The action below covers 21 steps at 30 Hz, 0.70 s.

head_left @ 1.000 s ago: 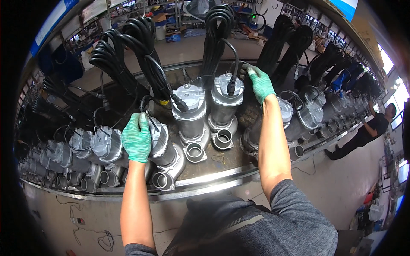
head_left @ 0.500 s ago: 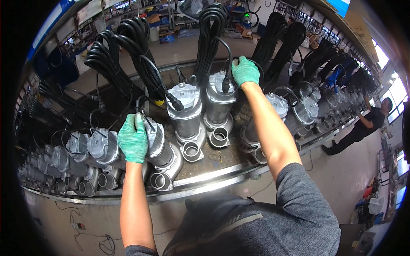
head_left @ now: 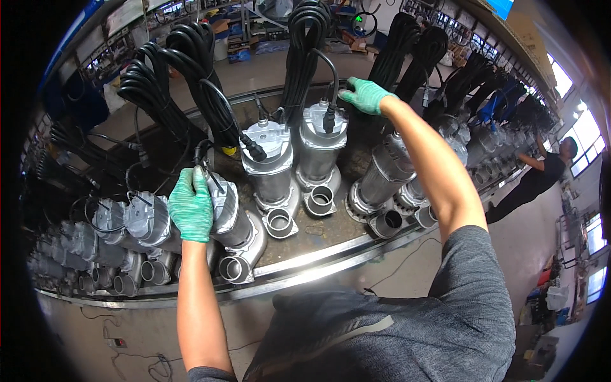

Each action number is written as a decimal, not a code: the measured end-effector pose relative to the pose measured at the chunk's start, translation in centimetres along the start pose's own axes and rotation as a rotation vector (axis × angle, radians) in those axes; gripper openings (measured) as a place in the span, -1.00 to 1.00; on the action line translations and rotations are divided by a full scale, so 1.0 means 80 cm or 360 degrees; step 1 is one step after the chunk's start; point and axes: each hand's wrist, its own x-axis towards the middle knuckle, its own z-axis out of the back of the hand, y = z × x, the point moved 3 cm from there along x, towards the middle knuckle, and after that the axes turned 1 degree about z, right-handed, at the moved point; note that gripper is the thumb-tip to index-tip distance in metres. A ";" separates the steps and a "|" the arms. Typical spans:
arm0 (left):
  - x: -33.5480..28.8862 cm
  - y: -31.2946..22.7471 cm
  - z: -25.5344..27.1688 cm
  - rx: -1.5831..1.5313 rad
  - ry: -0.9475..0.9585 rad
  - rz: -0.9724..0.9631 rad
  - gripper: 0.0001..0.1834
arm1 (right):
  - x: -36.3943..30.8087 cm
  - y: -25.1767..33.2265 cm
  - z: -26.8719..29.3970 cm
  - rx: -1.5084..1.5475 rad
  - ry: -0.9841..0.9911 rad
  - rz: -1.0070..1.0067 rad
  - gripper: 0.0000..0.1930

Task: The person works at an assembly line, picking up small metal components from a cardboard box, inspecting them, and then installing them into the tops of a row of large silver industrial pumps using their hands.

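My left hand (head_left: 191, 207), in a green knitted glove, is closed at the top of a tilted silver motor pump (head_left: 230, 213). Its thumb and fingers meet at a short black cable (head_left: 202, 153) rising from that pump. My right hand (head_left: 368, 97), gloved the same way, is held open with fingers stretched to the left. It hovers behind and to the right of an upright pump (head_left: 318, 143), apart from it. Another upright pump (head_left: 267, 159) stands between my hands, its black plug (head_left: 256, 151) lying over the top.
Thick coiled black cables (head_left: 305, 57) stand behind the pumps. More pumps crowd the left (head_left: 108, 216) and right (head_left: 382, 165) of the metal-edged bench (head_left: 318, 258). At the far right a person (head_left: 541, 175) in dark clothes reaches toward the bench.
My right hand has shifted slightly up and its fingers now stretch left, while its forearm swings right. My left hand stays at the tilted pump. The view has shifted slightly.
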 end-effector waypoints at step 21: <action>-0.003 -0.005 0.000 -0.0011 0.0000 -0.0048 -0.67 | -0.025 -0.015 0.006 0.0046 -0.0003 0.0045 -0.25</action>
